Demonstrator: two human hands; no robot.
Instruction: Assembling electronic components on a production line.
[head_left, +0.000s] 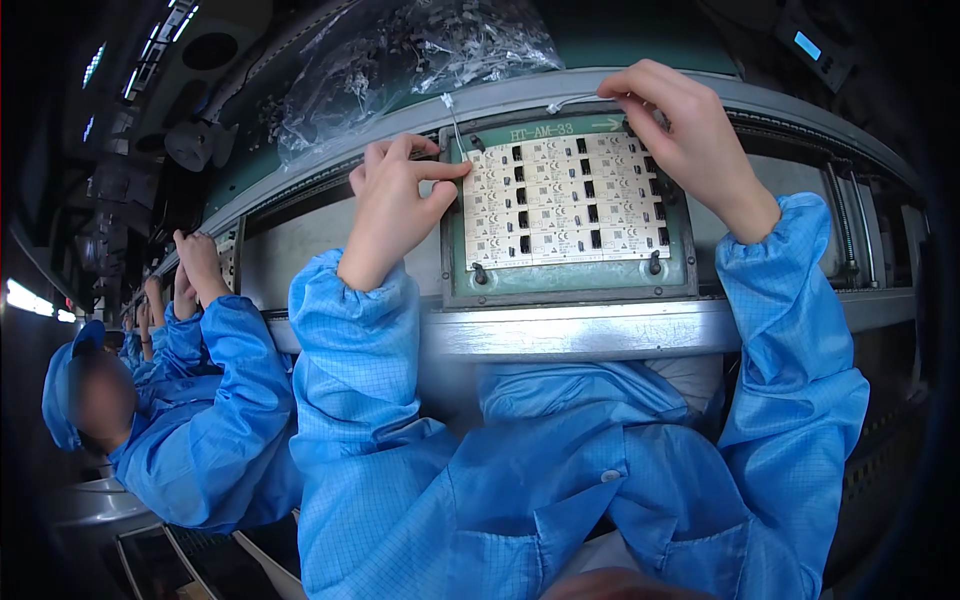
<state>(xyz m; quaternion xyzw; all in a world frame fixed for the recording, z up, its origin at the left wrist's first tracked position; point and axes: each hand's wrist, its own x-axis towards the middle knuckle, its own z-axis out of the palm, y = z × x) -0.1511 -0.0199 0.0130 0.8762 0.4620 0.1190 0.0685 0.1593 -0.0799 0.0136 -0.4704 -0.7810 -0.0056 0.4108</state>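
A pale panel of small circuit boards (560, 200) with rows of black parts lies in a green fixture tray (570, 283), held by dark clips at its corners. My left hand (395, 200) is at the panel's upper left corner, index finger stretched out and thumb apart from it. That fingertip touches the lower end of a thin wire lead (457, 130), whose white connector sticks up over the tray's far edge. Above the upper right corner, my right hand (685, 125) pinches another white wire lead (578, 99) with a connector at its free left end. The pinching fingertips are partly hidden.
A clear plastic bag (430, 60) of many wire leads lies beyond the far rail. A metal rail (580, 332) runs along the near side of the conveyor line. At left, a co-worker in blue (215, 420) works at another tray. A small device with a lit screen (807, 45) stands far right.
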